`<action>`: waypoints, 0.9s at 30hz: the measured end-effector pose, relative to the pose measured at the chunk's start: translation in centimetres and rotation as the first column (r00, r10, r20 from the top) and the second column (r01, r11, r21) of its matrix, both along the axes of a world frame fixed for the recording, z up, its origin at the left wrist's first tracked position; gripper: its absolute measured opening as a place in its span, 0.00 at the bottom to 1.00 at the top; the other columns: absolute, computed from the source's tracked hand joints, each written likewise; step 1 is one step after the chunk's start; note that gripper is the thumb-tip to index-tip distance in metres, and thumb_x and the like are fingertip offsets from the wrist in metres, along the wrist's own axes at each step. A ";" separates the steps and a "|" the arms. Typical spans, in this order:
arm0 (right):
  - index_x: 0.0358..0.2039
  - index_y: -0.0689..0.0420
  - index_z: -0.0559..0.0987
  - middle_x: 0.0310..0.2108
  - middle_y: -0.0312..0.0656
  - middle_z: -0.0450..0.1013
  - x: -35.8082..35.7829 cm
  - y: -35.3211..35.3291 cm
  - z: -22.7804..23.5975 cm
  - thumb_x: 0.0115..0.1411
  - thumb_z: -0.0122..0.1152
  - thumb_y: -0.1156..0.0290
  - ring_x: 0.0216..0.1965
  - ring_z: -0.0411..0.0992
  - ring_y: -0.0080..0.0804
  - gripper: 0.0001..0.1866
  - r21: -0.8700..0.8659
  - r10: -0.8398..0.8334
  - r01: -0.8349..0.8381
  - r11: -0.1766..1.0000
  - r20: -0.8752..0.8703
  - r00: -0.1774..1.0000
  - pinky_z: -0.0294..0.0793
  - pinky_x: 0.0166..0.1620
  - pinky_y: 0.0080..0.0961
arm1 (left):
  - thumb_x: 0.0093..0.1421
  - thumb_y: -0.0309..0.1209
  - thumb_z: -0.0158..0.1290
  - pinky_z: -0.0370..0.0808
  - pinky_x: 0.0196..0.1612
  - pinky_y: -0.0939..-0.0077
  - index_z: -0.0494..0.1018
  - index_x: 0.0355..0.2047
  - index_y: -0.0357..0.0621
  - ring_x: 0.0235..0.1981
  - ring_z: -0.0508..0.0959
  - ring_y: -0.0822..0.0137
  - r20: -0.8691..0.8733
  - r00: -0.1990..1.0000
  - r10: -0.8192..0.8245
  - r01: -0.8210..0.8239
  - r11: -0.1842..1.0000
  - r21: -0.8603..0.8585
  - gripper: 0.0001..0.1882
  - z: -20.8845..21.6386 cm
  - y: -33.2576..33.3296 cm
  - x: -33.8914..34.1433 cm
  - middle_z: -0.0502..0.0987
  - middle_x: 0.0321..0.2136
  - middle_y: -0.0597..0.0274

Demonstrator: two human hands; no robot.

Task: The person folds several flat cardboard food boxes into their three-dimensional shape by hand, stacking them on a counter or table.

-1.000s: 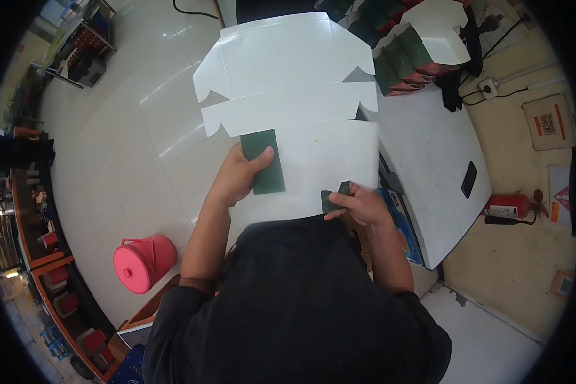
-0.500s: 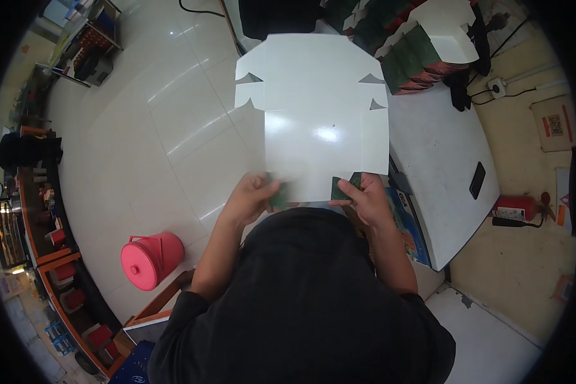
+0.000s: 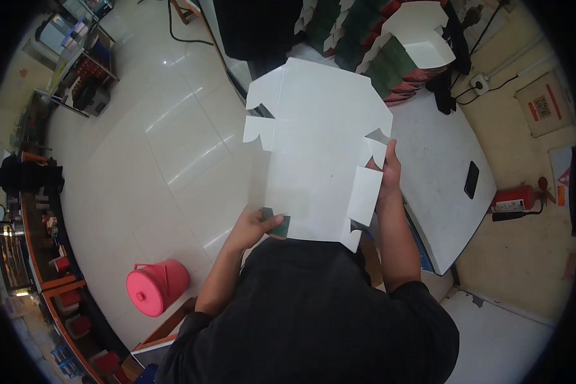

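Observation:
A flat cardboard box blank [image 3: 313, 160], white on its inner side, is held up in front of my body. My left hand [image 3: 249, 230] pinches its near left corner, thumb on a small green flap [image 3: 280, 225] turned inward. At the right edge, my right hand [image 3: 390, 169] is wrapped against the blank from outside, most of its fingers hidden behind it. Beside that hand, a white side flap [image 3: 366, 195] stands bent inward. A small tab [image 3: 352, 240] at the near right corner is tilted up.
Partly folded green and red boxes [image 3: 397, 67] are stacked at the far end of the white table [image 3: 429, 141]. A black phone [image 3: 472, 179] lies on that table. A pink lidded bucket [image 3: 157, 288] stands on the tiled floor to the left; a fire extinguisher [image 3: 515, 200] is at the right wall.
My right hand has let go of the near right corner and moved up along the right edge. The right side flap is now bent inward. The blank has tilted and come nearer my body.

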State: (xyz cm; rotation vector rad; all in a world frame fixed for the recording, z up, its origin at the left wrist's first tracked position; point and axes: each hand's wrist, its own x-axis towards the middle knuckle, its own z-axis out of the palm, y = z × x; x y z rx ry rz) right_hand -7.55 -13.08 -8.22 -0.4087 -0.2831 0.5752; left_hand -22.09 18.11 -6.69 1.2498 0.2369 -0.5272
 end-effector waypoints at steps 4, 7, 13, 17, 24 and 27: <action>0.59 0.64 0.69 0.50 0.45 0.74 0.3 1.2 0.7 0.57 0.58 0.34 0.51 0.73 0.37 0.45 -0.578 -0.293 0.223 0.785 -0.028 0.956 0.71 0.55 0.37 | 0.62 0.25 0.57 0.84 0.32 0.69 0.72 0.46 0.31 0.32 0.82 0.62 0.057 0.998 -0.027 0.019 0.991 0.135 0.14 0.7 -0.2 0.2 0.79 0.34 0.53; 0.56 0.66 0.70 0.47 0.44 0.74 0.2 3.3 2.9 0.55 0.61 0.35 0.48 0.73 0.34 0.46 -0.726 -0.247 0.285 0.626 0.163 0.955 0.73 0.51 0.34 | 0.59 0.23 0.60 0.83 0.36 0.68 0.71 0.47 0.31 0.37 0.81 0.62 -0.013 1.000 -0.022 0.024 0.990 0.141 0.17 1.6 0.4 0.3 0.78 0.36 0.57; 0.42 0.70 0.75 0.37 0.43 0.76 -0.2 5.1 4.4 0.56 0.60 0.35 0.37 0.75 0.29 0.42 -0.844 -0.215 0.131 0.521 0.019 0.976 0.76 0.37 0.30 | 0.62 0.38 0.59 0.74 0.56 0.64 0.52 0.70 0.45 0.56 0.74 0.55 0.518 0.792 -0.323 0.486 0.847 -0.216 0.40 -0.6 5.8 4.2 0.62 0.65 0.47; 0.40 0.71 0.75 0.35 0.44 0.75 0.2 6.6 3.8 0.57 0.59 0.34 0.36 0.74 0.28 0.42 -0.896 -0.226 0.166 0.411 0.076 0.971 0.75 0.37 0.30 | 0.64 0.43 0.55 0.75 0.55 0.65 0.56 0.67 0.41 0.56 0.74 0.61 0.178 0.975 0.133 -0.002 0.807 -0.590 0.36 2.6 2.8 7.8 0.66 0.62 0.51; 0.41 0.72 0.77 0.37 0.50 0.77 -0.2 8.9 4.7 0.60 0.62 0.41 0.39 0.74 0.33 0.37 -0.911 -0.315 0.408 0.051 0.373 0.872 0.73 0.44 0.31 | 0.66 0.40 0.54 0.74 0.54 0.69 0.62 0.62 0.38 0.54 0.74 0.68 0.193 0.978 0.081 -0.003 0.927 -0.374 0.29 5.0 1.0 7.8 0.72 0.54 0.59; 0.39 0.71 0.79 0.35 0.49 0.78 0.0 8.4 4.5 0.60 0.62 0.42 0.38 0.75 0.32 0.35 -0.927 -0.384 0.371 0.045 0.327 0.864 0.73 0.42 0.32 | 0.61 0.33 0.59 0.73 0.54 0.71 0.65 0.59 0.35 0.53 0.74 0.66 0.273 0.945 0.179 0.011 0.820 -0.573 0.29 5.2 0.7 6.4 0.74 0.51 0.59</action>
